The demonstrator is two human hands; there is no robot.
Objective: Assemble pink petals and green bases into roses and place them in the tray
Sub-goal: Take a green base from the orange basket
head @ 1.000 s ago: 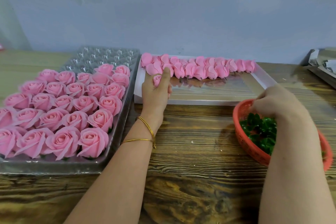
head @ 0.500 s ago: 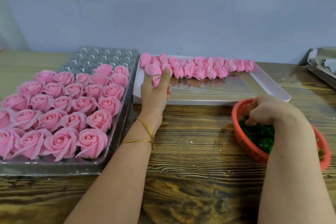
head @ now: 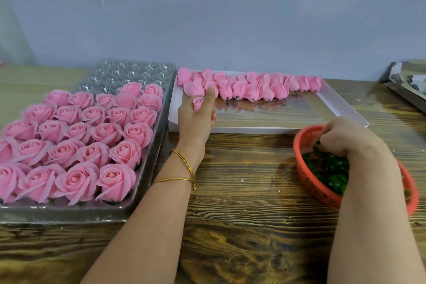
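Observation:
A clear plastic tray point(head: 147, 159) at the left holds several finished pink roses point(head: 115, 180); its far cells are bare. A white shallow box point(head: 341, 108) behind the middle carries a row of several pink petal heads point(head: 265, 87). My left hand point(head: 196, 120) rests at the box's left end and grips a small pink bud point(head: 198, 102) between thumb and fingers. A red mesh basket point(head: 309, 180) at the right holds green bases point(head: 329, 168). My right hand point(head: 343, 138) reaches into it with curled fingers; its fingertips are buried among the bases.
The wooden table point(head: 242, 180) runs under everything, with open boards between my arms. A grey wall point(head: 230, 18) stands close behind the tray and box. Grey paper-wrapped items point(head: 410, 85) lie at the far right edge.
My right hand has dipped deeper into the red basket and curled among the green bases. My left hand has stayed at the box's left end holding the bud.

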